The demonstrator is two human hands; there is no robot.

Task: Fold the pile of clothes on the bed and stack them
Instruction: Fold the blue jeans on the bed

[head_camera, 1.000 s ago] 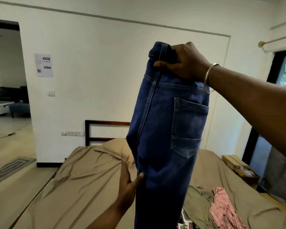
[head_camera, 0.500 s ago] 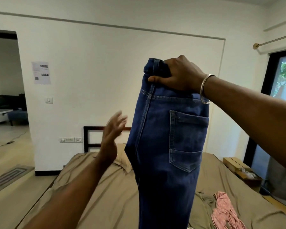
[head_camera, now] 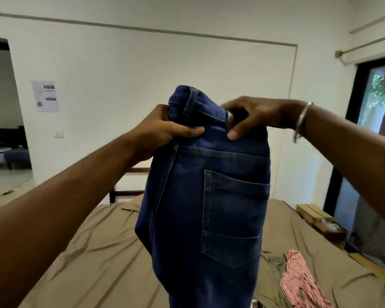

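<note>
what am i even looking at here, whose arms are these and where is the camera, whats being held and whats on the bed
There is no machine here: the arms belong to a person, and the one picture comes from a wide-angle camera worn on that person's head, looking forward and down. The left hand and the right hand both grip the waistband of a pair of blue jeans, which hang down lengthwise in the air with a back pocket facing the camera. A metal bangle sits on the right wrist. Below is a bed with a tan sheet. On it, at lower right, lies a crumpled pink garment waiting its turn. A cardboard box sits beside the bed's far right edge.
</note>
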